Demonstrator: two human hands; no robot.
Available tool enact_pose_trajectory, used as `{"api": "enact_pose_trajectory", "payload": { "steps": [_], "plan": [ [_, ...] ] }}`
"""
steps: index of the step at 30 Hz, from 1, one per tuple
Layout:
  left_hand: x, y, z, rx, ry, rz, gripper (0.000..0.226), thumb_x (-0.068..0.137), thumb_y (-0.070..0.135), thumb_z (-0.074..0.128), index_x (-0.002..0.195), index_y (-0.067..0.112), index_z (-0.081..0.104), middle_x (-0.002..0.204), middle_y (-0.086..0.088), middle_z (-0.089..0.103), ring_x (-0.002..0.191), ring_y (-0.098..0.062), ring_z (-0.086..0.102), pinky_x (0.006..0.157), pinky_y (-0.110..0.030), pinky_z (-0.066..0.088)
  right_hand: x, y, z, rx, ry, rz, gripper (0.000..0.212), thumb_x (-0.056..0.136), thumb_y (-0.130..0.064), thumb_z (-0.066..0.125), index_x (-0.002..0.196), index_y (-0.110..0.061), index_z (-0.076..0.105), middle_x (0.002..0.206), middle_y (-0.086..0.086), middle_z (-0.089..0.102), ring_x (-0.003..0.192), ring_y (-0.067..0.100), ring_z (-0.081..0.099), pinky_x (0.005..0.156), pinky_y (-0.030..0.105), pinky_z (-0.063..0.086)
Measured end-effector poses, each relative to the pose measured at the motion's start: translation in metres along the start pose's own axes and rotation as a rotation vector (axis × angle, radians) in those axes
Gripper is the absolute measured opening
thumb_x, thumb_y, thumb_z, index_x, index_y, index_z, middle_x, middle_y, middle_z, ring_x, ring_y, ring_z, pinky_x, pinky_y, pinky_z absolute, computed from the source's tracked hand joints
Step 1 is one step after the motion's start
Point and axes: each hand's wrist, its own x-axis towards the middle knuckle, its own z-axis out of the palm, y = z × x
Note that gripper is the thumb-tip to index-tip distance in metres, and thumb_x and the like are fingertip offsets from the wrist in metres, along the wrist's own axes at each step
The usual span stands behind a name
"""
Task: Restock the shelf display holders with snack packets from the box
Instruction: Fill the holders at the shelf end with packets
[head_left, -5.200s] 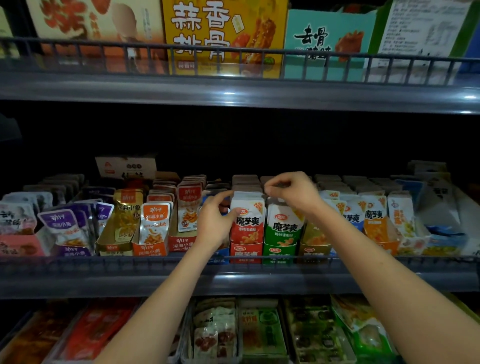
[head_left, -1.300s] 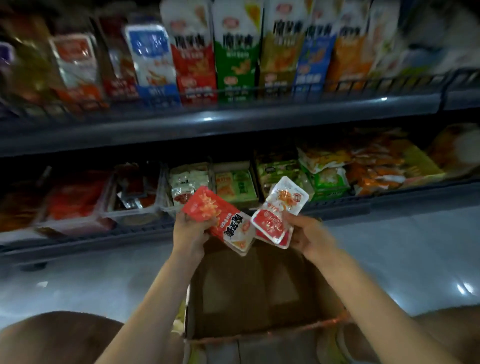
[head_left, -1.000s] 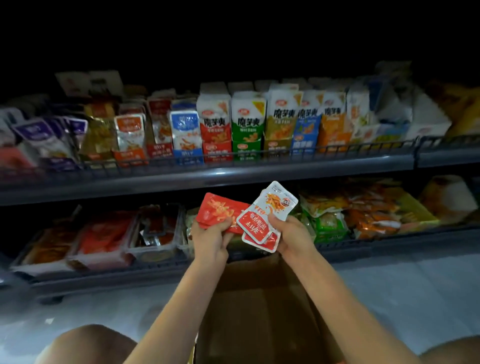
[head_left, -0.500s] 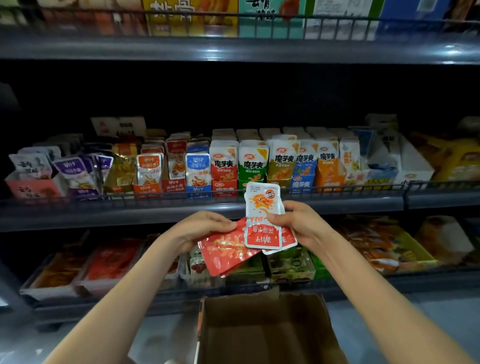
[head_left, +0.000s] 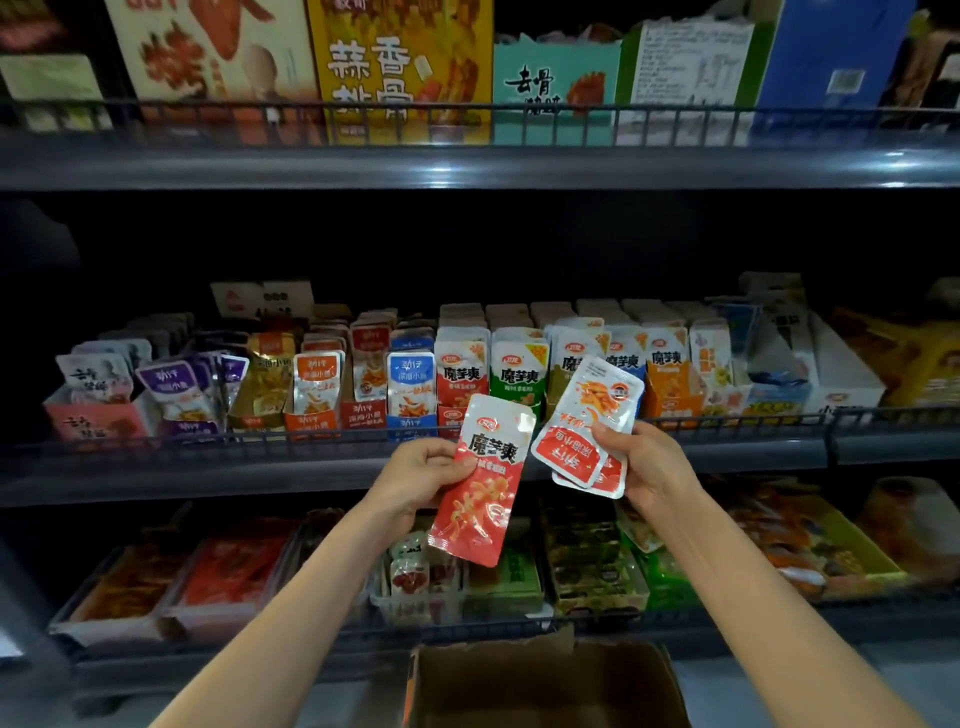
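Two bare hands are raised in front of the middle shelf, each gripping snack packets. The left hand, just toward 7 o'clock from the middle of the view, has its fingers curled on the left edge of one long red packet. The packet stands nearly upright with its printed face to the camera, its top edge overlapping the shelf's wire rail. The right hand, at 4 o'clock from the middle, pinches a small stack of white-and-red packets between thumb and fingers. The stack tilts toward 1 o'clock, its print upside down. It sits just beside the red packet, at its 2 o'clock; whether the two touch is hard to tell.

Behind both, the row of display holders runs from 9 to 3 o'clock along the middle shelf, filled with upright packets in purple, orange, blue, red, green and yellow. At 6 o'clock, low between the forearms, the cardboard box stands with its flaps open, its inside dark. At 12 o'clock the upper shelf carries large printed cartons behind a wire rail. The lower shelf holds trays of dim red and green packets.
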Motion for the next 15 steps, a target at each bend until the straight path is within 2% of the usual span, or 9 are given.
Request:
{"api": "enact_pose_trajectory", "payload": {
  "steps": [5, 9, 12, 15],
  "plan": [
    [0.019, -0.002, 0.003, -0.236, 0.223, 0.075, 0.003, 0.089, 0.010, 0.063, 0.090, 0.007, 0.062, 0.085, -0.007, 0.072, 0.077, -0.019, 0.068, 0.065, -0.031, 0.052, 0.005, -0.001, -0.003, -0.026, 0.005, 0.020, 0.020, 0.085, 0.000, 0.065, 0.103, -0.006, 0.059, 0.099, 0.014, 0.069, 0.084, 0.030, 0.068, 0.065, 0.043, 0.055],
    [0.044, 0.013, -0.003, -0.457, 0.389, 0.131, 0.005, 0.090, 0.010, 0.061, 0.095, 0.008, 0.061, 0.095, -0.008, 0.069, 0.086, -0.019, 0.066, 0.067, -0.030, 0.051, 0.014, -0.002, 0.003, -0.034, 0.021, -0.006, 0.020, 0.084, 0.000, 0.067, 0.101, -0.007, 0.060, 0.099, 0.014, 0.069, 0.084, 0.031, 0.069, 0.064, 0.041, 0.055],
    [0.064, 0.031, -0.009, -0.422, 0.451, 0.210, 0.006, 0.091, 0.013, 0.060, 0.097, 0.011, 0.061, 0.094, -0.002, 0.068, 0.083, -0.012, 0.065, 0.062, -0.023, 0.049, 0.022, -0.001, 0.016, -0.028, 0.001, -0.013, 0.024, 0.084, 0.001, 0.066, 0.106, -0.004, 0.060, 0.098, 0.015, 0.070, 0.083, 0.031, 0.069, 0.061, 0.039, 0.056],
    [0.084, 0.045, -0.011, -0.368, 0.437, 0.240, 0.007, 0.091, 0.015, 0.060, 0.098, 0.015, 0.059, 0.092, 0.003, 0.067, 0.083, -0.009, 0.064, 0.061, -0.020, 0.048, 0.033, 0.002, 0.033, -0.007, -0.015, -0.013, 0.025, 0.083, 0.001, 0.067, 0.107, -0.004, 0.059, 0.099, 0.014, 0.070, 0.082, 0.030, 0.070, 0.061, 0.039, 0.056]
  ]
}}
